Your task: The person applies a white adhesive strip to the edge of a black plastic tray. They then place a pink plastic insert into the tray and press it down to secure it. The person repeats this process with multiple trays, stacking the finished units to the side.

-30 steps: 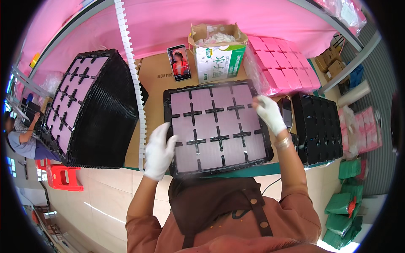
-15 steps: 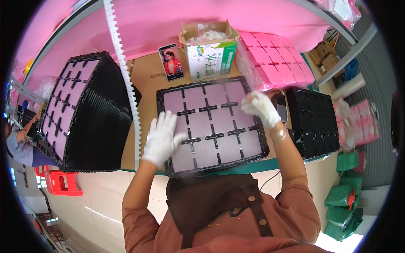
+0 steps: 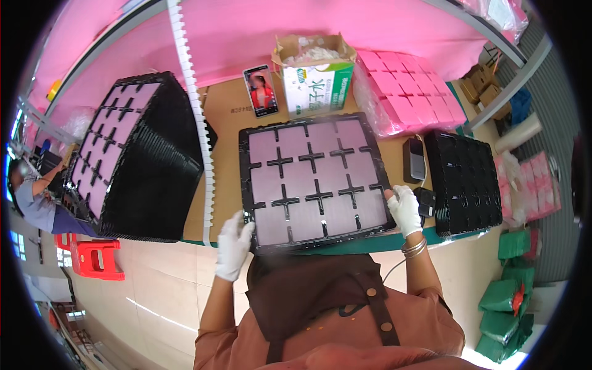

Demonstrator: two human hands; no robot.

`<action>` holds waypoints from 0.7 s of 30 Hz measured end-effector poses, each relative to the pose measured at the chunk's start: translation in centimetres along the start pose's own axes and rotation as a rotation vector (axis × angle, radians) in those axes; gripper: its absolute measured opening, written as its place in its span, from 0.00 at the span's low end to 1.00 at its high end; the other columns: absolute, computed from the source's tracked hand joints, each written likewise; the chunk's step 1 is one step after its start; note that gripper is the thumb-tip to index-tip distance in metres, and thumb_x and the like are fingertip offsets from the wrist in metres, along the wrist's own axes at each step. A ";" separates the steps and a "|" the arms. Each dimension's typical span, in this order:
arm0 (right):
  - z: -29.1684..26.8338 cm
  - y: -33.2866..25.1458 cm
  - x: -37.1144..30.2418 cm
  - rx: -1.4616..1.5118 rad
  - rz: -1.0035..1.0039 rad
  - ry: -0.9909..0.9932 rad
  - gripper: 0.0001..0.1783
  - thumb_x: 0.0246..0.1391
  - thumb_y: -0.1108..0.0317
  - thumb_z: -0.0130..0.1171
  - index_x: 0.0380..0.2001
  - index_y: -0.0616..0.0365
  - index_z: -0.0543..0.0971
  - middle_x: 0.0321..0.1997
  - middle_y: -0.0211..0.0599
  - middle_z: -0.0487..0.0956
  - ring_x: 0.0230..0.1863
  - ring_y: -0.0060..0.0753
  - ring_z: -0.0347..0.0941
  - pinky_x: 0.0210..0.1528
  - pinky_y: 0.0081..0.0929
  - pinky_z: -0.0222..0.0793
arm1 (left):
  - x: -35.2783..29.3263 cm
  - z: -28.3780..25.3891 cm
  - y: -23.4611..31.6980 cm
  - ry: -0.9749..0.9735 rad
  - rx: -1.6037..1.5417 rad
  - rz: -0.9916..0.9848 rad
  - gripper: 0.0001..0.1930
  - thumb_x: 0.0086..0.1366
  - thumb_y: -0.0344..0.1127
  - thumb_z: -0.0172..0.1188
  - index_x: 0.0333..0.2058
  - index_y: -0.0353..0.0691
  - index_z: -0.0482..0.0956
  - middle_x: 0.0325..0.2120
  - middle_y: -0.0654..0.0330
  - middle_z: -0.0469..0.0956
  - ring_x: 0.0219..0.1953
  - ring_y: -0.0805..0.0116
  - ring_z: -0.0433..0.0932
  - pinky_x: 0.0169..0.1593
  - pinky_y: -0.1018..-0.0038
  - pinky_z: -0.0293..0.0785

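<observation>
The black tray [image 3: 248,179] of lilac pieces [image 3: 297,176] lies mid-frame on the table [image 3: 345,246]. My left hand [image 3: 234,248], thumb apart, is at its left edge; my right hand [image 3: 405,213], fingers bent, meets its lower-right corner; I cannot tell whether either grips.

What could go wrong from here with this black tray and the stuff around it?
Three possible risks. The black tray lies close to the green table edge, so a tug toward the wearer might tip it off. The gloved right hand is right by a small black block, which it could knock. And the phone stands tilted beyond the tray's far side, so a push that way might topple it.
</observation>
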State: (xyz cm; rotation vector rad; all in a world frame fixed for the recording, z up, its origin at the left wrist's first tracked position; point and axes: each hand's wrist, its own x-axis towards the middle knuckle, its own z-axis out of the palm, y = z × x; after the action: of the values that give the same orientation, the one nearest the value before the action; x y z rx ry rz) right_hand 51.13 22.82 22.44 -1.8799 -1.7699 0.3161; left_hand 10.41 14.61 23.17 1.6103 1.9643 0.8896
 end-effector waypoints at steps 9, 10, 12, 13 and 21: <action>0.2 -0.2 0.1 0.125 0.090 0.146 0.20 0.60 0.56 0.57 0.34 0.67 0.78 0.34 0.55 0.79 0.36 0.57 0.76 0.40 0.41 0.71 | 1.8 2.2 -0.3 0.224 -0.049 -0.251 0.21 0.60 0.45 0.66 0.40 0.32 0.78 0.39 0.50 0.77 0.35 0.58 0.78 0.41 0.67 0.75; 0.0 -0.1 -0.2 0.151 0.078 0.165 0.20 0.60 0.56 0.56 0.35 0.67 0.78 0.34 0.55 0.79 0.37 0.58 0.76 0.40 0.42 0.71 | 1.4 1.7 0.5 0.205 -0.058 -0.278 0.19 0.60 0.40 0.66 0.43 0.33 0.74 0.42 0.51 0.76 0.40 0.63 0.78 0.46 0.70 0.74; -0.1 0.6 -0.7 0.176 0.041 0.207 0.21 0.61 0.53 0.55 0.37 0.66 0.78 0.35 0.54 0.80 0.37 0.55 0.77 0.40 0.41 0.71 | 0.1 1.5 0.4 0.232 -0.498 -0.185 0.20 0.60 0.34 0.66 0.47 0.34 0.70 0.44 0.52 0.74 0.43 0.65 0.76 0.50 0.71 0.71; -1.8 -1.8 -1.2 0.304 0.026 0.227 0.28 0.62 0.46 0.52 0.39 0.66 0.78 0.34 0.51 0.80 0.37 0.46 0.77 0.41 0.38 0.71 | -0.2 0.7 1.7 0.246 -0.715 -0.134 0.22 0.60 0.32 0.66 0.49 0.34 0.67 0.45 0.53 0.74 0.45 0.67 0.75 0.52 0.72 0.70; -7.4 -12.4 -0.9 0.917 -0.209 -0.033 0.49 0.50 0.27 0.52 0.56 0.65 0.70 0.52 0.39 0.72 0.47 0.27 0.71 0.48 0.24 0.67 | -3.3 -16.2 7.0 0.661 -0.697 0.084 0.33 0.58 0.29 0.59 0.63 0.34 0.61 0.54 0.56 0.69 0.54 0.67 0.71 0.58 0.70 0.67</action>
State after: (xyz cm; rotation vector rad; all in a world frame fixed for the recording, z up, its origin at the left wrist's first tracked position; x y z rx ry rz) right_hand 44.23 20.31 34.96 -1.0312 -1.4392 0.8960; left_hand 4.73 8.97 39.21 1.0555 1.6328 2.0593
